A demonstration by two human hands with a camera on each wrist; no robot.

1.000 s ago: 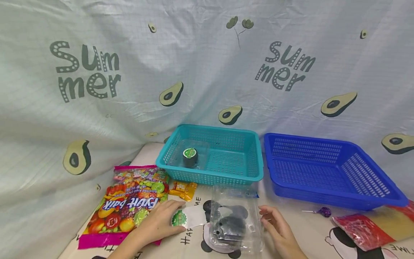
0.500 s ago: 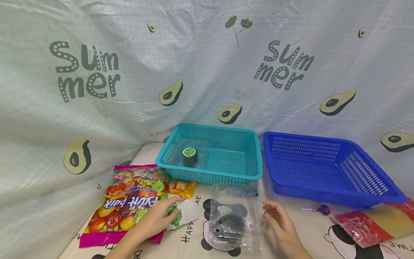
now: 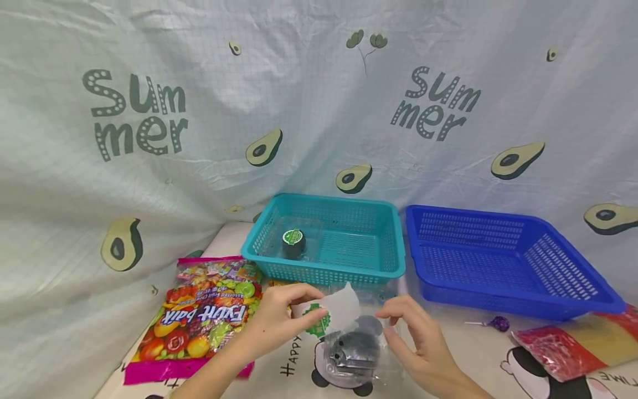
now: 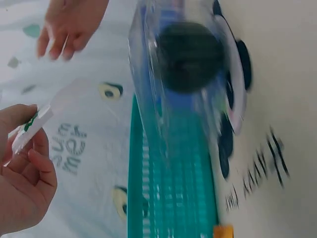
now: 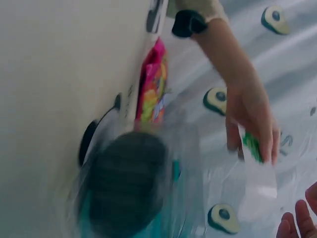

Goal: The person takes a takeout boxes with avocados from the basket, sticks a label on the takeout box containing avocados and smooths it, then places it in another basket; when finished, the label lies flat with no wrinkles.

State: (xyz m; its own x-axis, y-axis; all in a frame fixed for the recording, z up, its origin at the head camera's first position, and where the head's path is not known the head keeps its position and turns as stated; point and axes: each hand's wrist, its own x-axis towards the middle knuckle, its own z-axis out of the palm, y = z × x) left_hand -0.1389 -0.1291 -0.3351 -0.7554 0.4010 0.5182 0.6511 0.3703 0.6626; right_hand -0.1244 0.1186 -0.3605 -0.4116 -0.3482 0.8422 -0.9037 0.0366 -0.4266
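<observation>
- White label with green print [image 3: 343,308]: raised near the lower centre of the head view, slanting up toward its free edge.
- Left hand [image 3: 279,317]: reaching in from the lower left, thumb and fingers closed in a pinch on the label's printed end.
- Right hand [image 3: 417,346]: at the lower right of centre, fingers loosely bent, thumb apart; near the label's free edge, and the left wrist view shows a gap between them.
- Clear plastic box [image 3: 387,372]: bottom centre, below the label and between the hands, with a dark rounded object [image 3: 355,350] inside.
- Teal basket [image 3: 326,268]: centre, holding another clear box with a dark round item bearing a green-and-white label.
- Blue basket [image 3: 498,303]: right of the teal one.
- Fruit candy bag [image 3: 191,332]: lower left, beside the left forearm.
- Lollipop [image 3: 500,323]: lower right, near a red-and-yellow packet [image 3: 573,349].
</observation>
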